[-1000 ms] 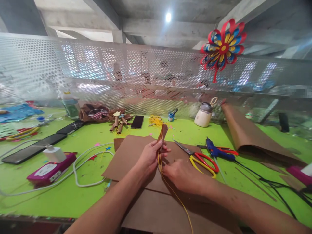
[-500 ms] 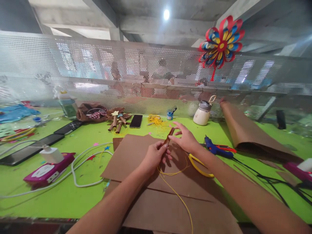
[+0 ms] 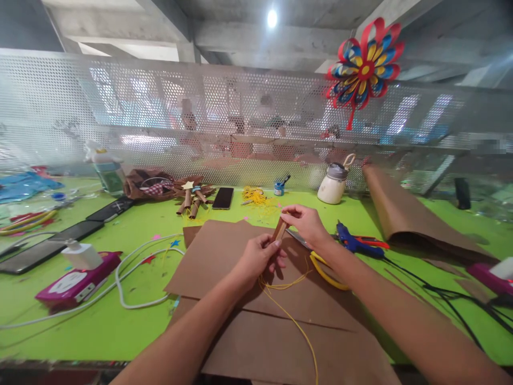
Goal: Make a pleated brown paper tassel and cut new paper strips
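Observation:
My left hand (image 3: 256, 258) is closed around the lower end of a small brown paper roll (image 3: 279, 231), which tilts up to the right. My right hand (image 3: 306, 223) pinches the roll's upper end with fingers and thumb. A thin yellow string (image 3: 294, 322) hangs from the roll under my left hand and trails toward me across the brown paper sheets (image 3: 224, 251). Yellow-and-red scissors (image 3: 325, 269) lie just right of my hands, partly under my right forearm.
On the green table (image 3: 132, 321) lie a blue glue gun (image 3: 352, 243) with a black cord, a rolled brown sheet (image 3: 401, 214), a white jug (image 3: 334, 186), phones (image 3: 223, 198), a pink power strip (image 3: 76, 280) with white cable, and finished paper rolls (image 3: 191, 200). A perforated metal screen (image 3: 160, 123) closes the back.
My right hand left the string near the table, rose to the roll's upper end and now pinches it. The roll has tilted more to the right; the string lies slack.

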Demonstrator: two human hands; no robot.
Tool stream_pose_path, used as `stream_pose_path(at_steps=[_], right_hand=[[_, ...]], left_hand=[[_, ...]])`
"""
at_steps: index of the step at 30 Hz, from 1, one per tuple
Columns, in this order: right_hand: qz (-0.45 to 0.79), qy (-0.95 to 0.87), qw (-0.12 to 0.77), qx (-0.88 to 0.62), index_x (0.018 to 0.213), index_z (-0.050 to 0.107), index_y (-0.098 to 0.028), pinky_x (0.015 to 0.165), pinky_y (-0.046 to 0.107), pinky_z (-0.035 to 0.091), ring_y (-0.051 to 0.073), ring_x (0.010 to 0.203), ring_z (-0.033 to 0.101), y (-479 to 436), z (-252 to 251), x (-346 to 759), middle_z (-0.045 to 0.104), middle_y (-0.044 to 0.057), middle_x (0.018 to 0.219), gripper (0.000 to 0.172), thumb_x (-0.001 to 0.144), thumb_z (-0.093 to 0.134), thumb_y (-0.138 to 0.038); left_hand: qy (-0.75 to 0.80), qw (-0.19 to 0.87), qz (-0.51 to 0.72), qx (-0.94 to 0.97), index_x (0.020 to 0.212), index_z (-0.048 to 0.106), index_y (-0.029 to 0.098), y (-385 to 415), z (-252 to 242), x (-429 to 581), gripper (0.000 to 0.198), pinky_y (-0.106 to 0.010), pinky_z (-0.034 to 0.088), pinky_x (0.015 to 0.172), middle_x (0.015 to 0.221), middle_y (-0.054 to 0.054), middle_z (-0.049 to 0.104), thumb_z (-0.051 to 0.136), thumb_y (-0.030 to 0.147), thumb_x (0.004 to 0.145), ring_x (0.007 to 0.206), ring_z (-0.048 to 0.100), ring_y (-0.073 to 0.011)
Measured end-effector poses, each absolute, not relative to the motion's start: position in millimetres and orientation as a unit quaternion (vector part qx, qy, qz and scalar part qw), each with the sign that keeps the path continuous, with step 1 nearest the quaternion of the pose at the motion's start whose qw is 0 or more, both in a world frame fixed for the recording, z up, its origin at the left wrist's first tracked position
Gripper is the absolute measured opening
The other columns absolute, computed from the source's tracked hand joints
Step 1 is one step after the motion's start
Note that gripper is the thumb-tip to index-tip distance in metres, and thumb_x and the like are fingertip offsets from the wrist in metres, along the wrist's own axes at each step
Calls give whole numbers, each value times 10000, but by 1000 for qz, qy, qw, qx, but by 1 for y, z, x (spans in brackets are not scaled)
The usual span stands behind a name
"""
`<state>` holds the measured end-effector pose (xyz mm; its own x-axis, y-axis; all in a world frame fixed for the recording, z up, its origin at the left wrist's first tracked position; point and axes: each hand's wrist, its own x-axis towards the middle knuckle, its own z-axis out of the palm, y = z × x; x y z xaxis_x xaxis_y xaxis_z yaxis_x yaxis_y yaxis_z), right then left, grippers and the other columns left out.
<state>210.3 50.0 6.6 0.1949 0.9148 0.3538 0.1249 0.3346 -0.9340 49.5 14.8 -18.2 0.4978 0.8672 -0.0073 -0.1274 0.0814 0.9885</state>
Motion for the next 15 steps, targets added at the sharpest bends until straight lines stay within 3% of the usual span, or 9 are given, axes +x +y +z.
stream_pose_path(at_steps=[3, 7, 12, 15], right_hand=[[322, -551, 608, -473, 801, 674, -136, 579, 286, 490, 125, 564, 550, 51, 7, 212, 652, 21, 682, 341, 585, 757, -387], [328, -552, 598, -480, 826, 674, -139, 546, 260, 483, 125, 592, 556, 53, 3, 212, 646, 22, 696, 353, 614, 743, -413], [364, -549, 587, -471, 948, 657, -164, 545, 242, 500, 128, 683, 577, 51, -3, 211, 645, 28, 831, 406, 661, 718, -444], [378, -539, 593, -464, 962, 651, -173, 567, 257, 501, 128, 676, 569, 49, -2, 211, 627, 10, 786, 417, 651, 729, -439]], left_hand=[[298, 677, 373, 560, 762, 545, 123, 16, -18, 48, 257, -149, 290, 386, 536, -4, 585, 590, 365, 834, 364, 407, -28], [304, 691, 387, 530, 782, 554, 120, 17, -17, 48, 231, -147, 220, 372, 619, -30, 625, 638, 334, 801, 424, 475, -39], [304, 705, 388, 510, 837, 559, 112, 17, -15, 49, 175, -151, 187, 359, 659, -57, 661, 617, 276, 817, 405, 481, -38], [302, 705, 390, 509, 863, 551, 115, 15, -14, 50, 173, -147, 194, 347, 762, -92, 690, 619, 268, 820, 473, 567, -65]])
